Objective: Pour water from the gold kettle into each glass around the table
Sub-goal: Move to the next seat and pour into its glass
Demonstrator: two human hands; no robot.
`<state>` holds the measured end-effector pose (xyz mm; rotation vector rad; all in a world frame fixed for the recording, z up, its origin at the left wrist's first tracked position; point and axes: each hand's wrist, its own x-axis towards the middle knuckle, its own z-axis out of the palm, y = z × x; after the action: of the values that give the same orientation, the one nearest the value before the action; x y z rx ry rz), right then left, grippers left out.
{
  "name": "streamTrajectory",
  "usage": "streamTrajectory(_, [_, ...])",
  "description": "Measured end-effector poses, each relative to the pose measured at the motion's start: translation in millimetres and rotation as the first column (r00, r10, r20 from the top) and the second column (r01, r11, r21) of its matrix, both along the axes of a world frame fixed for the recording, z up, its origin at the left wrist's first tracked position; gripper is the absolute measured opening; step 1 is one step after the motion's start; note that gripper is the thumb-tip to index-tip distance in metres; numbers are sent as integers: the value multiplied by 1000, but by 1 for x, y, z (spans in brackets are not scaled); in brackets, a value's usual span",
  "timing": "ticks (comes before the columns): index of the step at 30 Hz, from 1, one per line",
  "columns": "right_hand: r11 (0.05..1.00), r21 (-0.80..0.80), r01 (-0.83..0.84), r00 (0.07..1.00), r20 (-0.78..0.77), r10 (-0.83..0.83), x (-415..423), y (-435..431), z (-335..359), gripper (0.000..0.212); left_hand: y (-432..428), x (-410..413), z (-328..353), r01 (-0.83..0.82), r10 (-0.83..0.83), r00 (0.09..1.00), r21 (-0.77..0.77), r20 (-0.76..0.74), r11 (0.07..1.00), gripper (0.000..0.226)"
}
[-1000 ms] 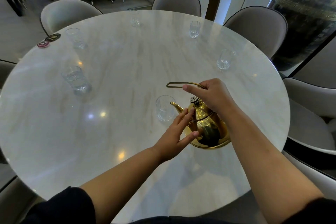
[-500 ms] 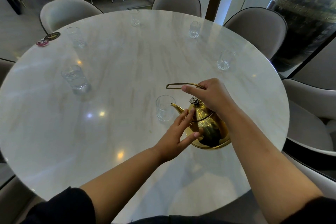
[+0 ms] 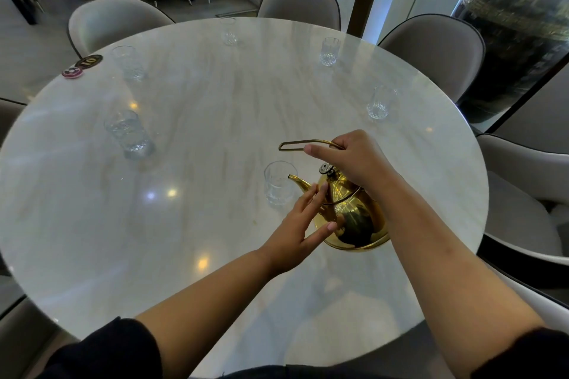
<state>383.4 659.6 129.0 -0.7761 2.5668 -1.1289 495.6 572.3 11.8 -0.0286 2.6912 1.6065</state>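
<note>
My right hand [image 3: 354,160] grips the wire handle of the gold kettle [image 3: 354,218], which is lifted and tilted left, its spout over the rim of the nearest glass [image 3: 278,183]. My left hand [image 3: 300,231] has straight fingers touching the kettle's side below the spout. No stream of water is visible. Other glasses ring the round marble table [image 3: 215,132]: a water-filled one at the left [image 3: 129,135], one at the far left [image 3: 127,63], one at the far edge [image 3: 228,31], one at the back right [image 3: 328,51] and one at the right [image 3: 379,103].
Grey upholstered chairs [image 3: 437,49] surround the table. Two round tokens [image 3: 81,65] lie at the far left rim. A large dark vessel [image 3: 520,24] stands behind glass at the right. More chairs stand in the room beyond.
The scene is almost unchanged; the kettle stays tilted at the nearest glass and both hands keep their places.
</note>
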Motion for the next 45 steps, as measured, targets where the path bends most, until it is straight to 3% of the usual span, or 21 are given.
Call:
streamTrajectory(34, [995, 96, -31, 997, -64, 37, -6, -4, 3, 51, 4, -1, 4, -5, 5, 1000, 42, -3, 999, 63])
streamTrajectory(45, [999, -32, 19, 1000, -18, -19, -3, 8, -2, 55, 4, -3, 1, 0, 0, 1000, -10, 4, 1000, 62])
